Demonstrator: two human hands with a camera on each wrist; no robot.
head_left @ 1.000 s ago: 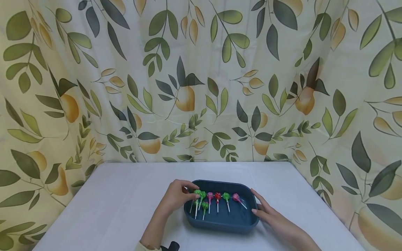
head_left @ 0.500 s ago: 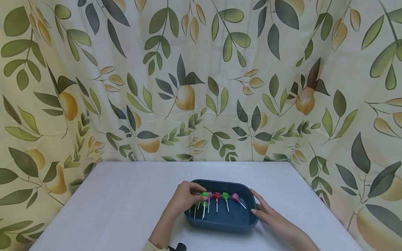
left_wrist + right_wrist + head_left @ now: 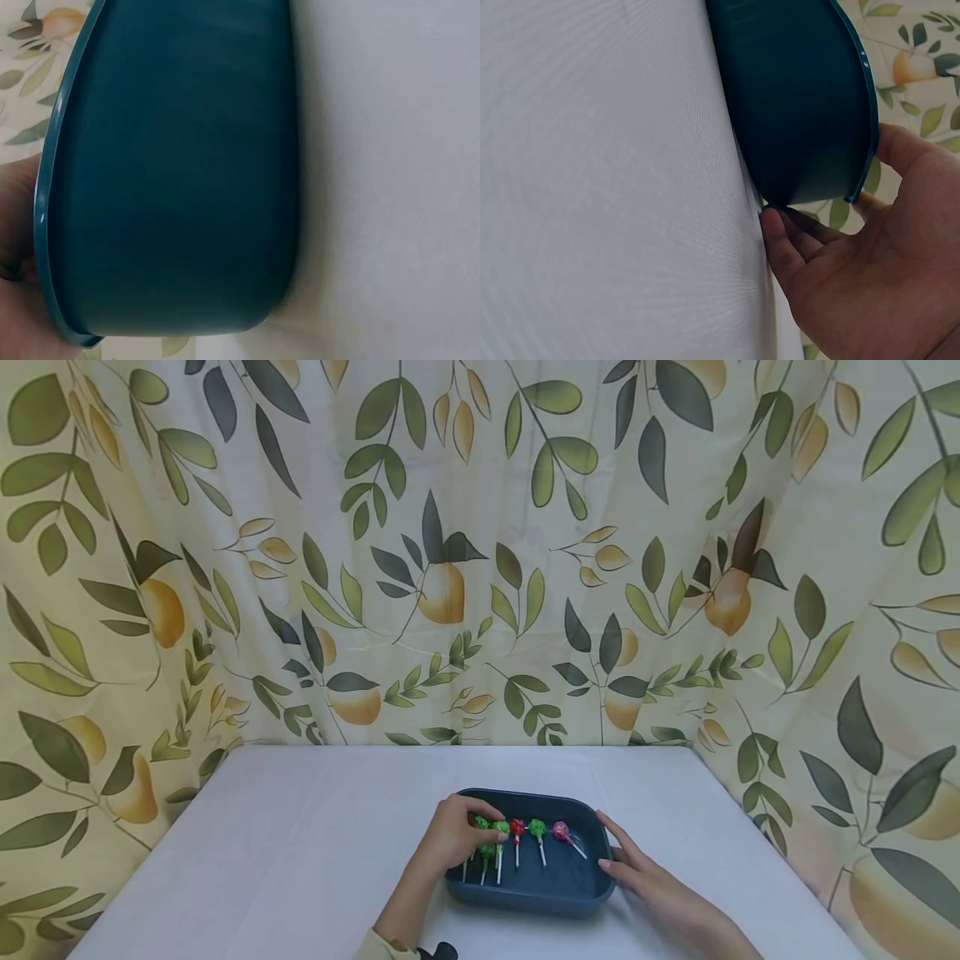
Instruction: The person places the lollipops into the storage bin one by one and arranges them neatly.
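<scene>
A dark blue oblong tray stands on the table with several wrapped lollipops in it. Over its left part, my left hand pinches a green lollipop by the head, stick downward. Beside and below those fingers lie more green lollipops, partly covered by the hand. Farther right are a red lollipop, a green one and a pink one. My right hand touches the tray's right end, thumb at the rim, fingertips near the base. The left wrist view shows mainly the tray's outer wall.
White cloth covers the table. Behind it and along both sides hangs a curtain printed with leaves and fruit. A black strap piece shows at the left wrist.
My left hand has moved rightward inside the tray, from the left-hand green lollipops to the green one it pinches now. A pink lollipop beside the red one is now hidden. The right hand stays put.
</scene>
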